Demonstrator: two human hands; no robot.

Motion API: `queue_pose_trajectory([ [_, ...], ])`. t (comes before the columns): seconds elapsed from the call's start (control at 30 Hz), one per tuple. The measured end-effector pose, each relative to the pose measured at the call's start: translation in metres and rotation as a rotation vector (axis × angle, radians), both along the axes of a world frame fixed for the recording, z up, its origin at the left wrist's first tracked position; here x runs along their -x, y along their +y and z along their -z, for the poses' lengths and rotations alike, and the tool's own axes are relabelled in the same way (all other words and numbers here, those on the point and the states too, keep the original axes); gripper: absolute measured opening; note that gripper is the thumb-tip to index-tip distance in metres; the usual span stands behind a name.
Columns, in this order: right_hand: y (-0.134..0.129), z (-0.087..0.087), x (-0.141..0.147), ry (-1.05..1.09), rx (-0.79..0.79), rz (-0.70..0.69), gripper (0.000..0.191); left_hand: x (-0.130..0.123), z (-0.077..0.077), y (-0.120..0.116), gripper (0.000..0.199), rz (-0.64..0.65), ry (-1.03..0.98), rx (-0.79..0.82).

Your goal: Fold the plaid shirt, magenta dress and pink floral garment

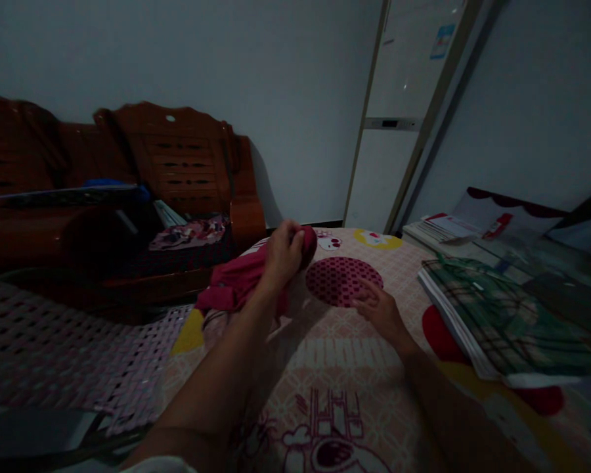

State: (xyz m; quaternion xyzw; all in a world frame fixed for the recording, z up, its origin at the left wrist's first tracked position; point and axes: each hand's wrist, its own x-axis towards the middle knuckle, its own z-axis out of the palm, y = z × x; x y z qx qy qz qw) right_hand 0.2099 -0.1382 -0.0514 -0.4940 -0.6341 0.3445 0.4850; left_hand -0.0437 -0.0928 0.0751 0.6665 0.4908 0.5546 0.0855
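Fabric (241,279) in left grip (296,242)

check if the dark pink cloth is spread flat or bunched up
Bunched up: the dark pink cloth lies in folds, one end gathered in the left hand.

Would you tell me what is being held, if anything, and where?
The left hand holds the red cloth by its far end; the right hand, nothing.
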Motion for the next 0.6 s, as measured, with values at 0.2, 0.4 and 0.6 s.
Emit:
queue_pose_trajectory([
  [0.2,-0.011,-0.015,0.016,0.120,0.009,-0.099,0.061,-0.089,0.033,-0.049,0.009,0.480,0.052,0.142],
  [0.4,-0.003,-0.017,0.004,0.493,0.043,0.074,0.021,-0.093,0.038,-0.058,0.009,0.628,0.143,0.171],
  [0.6,0.017,-0.009,-0.058,0.446,-0.283,0.788,0.017,-0.049,0.034,-0.013,0.025,0.337,0.381,0.182],
])
